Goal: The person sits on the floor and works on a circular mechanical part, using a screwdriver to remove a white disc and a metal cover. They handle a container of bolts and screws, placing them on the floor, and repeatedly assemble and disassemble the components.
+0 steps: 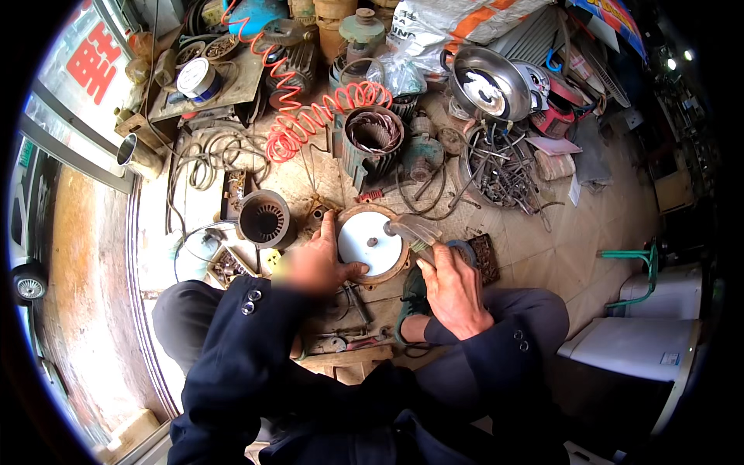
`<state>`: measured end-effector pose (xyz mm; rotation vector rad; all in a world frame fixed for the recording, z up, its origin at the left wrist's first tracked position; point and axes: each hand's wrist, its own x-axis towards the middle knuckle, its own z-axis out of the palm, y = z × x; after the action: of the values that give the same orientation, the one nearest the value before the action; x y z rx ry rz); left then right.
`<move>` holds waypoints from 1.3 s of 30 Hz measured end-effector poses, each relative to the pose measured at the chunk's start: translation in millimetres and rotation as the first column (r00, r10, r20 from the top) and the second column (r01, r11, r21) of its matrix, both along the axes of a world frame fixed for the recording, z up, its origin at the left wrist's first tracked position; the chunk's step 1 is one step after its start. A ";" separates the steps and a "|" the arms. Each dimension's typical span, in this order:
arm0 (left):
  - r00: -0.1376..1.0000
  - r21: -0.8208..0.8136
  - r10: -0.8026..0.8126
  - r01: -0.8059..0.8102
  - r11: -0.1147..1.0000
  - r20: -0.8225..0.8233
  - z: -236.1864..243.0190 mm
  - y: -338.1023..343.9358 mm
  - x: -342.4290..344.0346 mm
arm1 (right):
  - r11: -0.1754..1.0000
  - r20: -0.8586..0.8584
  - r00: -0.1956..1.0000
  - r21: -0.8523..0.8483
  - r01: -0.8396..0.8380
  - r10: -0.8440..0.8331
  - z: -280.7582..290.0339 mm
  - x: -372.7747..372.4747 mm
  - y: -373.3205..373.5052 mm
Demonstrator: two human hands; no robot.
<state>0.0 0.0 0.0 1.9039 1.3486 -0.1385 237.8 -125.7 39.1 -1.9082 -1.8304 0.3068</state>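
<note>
My left hand [318,260] grips the rim of a round rusty flange [399,271] with a white disc [360,260] inside and a small bolt at its middle, index finger along the left side and thumb near the bottom. My right hand [453,291] is closed on a hammer [415,232], its head over the disc's right side near the bolt. Left of the flange stands a dark metal cylinder with a slotted inside [263,221]. Below it lie loose metal tools [356,302], partly hidden by my left arm.
Behind are a motor housing [372,147], coiled red hose [287,143], a basin of metal parts [504,170] and a steel pot [492,85]. A doorway sill [155,333] runs at left, with a car [31,271] outside. A white box [628,349] stands at right.
</note>
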 end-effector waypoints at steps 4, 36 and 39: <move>0.993 0.019 -0.021 0.019 1.000 0.113 -7.2 -3.8 16.2 | 0.990 -0.112 0.990 -0.119 0.074 -0.088 1.9 4.8 -5.0; 0.991 -0.028 0.031 -0.027 0.999 0.132 1.6 -3.3 17.3 | 0.967 -0.383 0.912 -0.247 0.055 -0.149 8.4 -2.7 5.7; 0.993 0.059 0.003 -0.009 0.998 0.116 4.4 -0.8 23.9 | 0.997 -0.205 0.978 -0.074 0.031 -0.046 14.8 -4.1 7.3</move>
<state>23.9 -0.8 4.4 1.9263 1.2933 0.0150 233.7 -118.4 53.9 -1.8782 -1.6645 0.5418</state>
